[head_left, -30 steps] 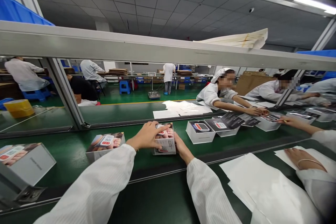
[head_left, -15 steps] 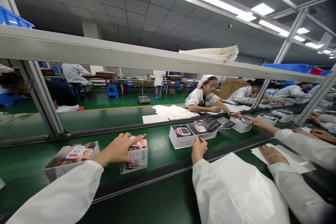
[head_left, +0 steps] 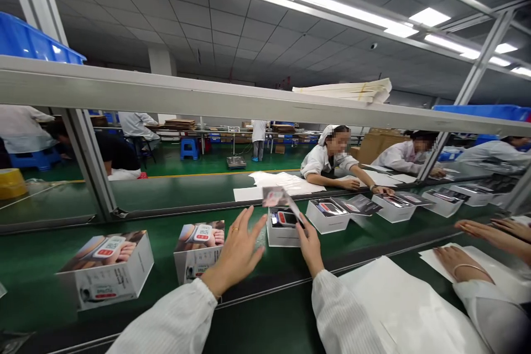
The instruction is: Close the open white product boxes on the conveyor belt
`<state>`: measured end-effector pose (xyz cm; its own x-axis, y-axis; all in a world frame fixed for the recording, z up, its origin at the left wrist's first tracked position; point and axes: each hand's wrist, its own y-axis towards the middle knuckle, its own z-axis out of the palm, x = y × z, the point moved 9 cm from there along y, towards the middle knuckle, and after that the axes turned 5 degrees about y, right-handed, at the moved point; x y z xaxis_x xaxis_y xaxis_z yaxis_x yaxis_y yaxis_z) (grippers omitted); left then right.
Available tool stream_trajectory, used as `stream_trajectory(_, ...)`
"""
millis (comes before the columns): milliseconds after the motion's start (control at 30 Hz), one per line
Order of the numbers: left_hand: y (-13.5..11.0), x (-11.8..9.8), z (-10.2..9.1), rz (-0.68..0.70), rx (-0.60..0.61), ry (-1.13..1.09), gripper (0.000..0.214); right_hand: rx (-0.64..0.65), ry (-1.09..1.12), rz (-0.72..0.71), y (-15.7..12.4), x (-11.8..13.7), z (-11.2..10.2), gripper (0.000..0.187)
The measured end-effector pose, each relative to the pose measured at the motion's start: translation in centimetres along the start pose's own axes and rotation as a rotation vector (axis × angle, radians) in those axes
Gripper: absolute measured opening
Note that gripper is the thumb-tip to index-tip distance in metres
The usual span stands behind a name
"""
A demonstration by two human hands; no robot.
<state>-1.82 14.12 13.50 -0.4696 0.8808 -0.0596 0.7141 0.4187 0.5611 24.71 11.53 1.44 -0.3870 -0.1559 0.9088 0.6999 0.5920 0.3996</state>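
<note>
In the head view, my right hand (head_left: 310,243) pinches the edge of a box lid (head_left: 279,199), which is smeared by motion and tilted up. Beneath it an uncovered white box (head_left: 284,237) on the green belt shows a dark-screened monitor inside. My left hand (head_left: 238,248) is raised with its fingers apart, holding nothing, just left of that box. Behind its wrist stands a closed printed box (head_left: 199,251) with a picture of a wrist monitor. Farther left is another closed printed box (head_left: 108,268).
More uncovered boxes (head_left: 327,222) line the belt to the right. White sheets (head_left: 385,310) lie at the near right, beside a co-worker's hands (head_left: 462,265). Another person (head_left: 332,160) reaches in from across the belt. A grey shelf beam (head_left: 207,97) crosses overhead.
My left hand has left the closed box and moved right, its fingers now spread. My right hand now holds the raised lid. The boxes appear shifted in view.
</note>
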Motion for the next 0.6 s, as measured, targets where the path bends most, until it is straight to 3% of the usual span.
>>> stream_trajectory(67,0.8,-0.1,2.5,-0.039,0.041,-0.088,0.078,0.093,-0.043,-0.022,-0.7,0.4,1.0,0.058)
stream_trajectory(233,2.0,1.2,10.8,-0.217,0.273,-0.327,0.088,0.202,-0.015,-0.009,-1.6,0.4,2.5,0.056)
stream_trajectory(333,1.2,1.8,12.8,-0.249,0.281,-0.362,0.092,0.234,0.072,0.001,-1.6,0.4,3.4,0.061)
stream_trajectory(467,-0.8,2.6,11.5,-0.21,0.27,-0.362,0.098,0.21,0.157,0.085,-1.2,0.2,4.1,0.069)
stream_trajectory(600,-0.1,3.1,6.2,-0.059,0.219,-0.161,0.104,0.232,0.375,0.217,-1.4,0.6,6.2,0.069)
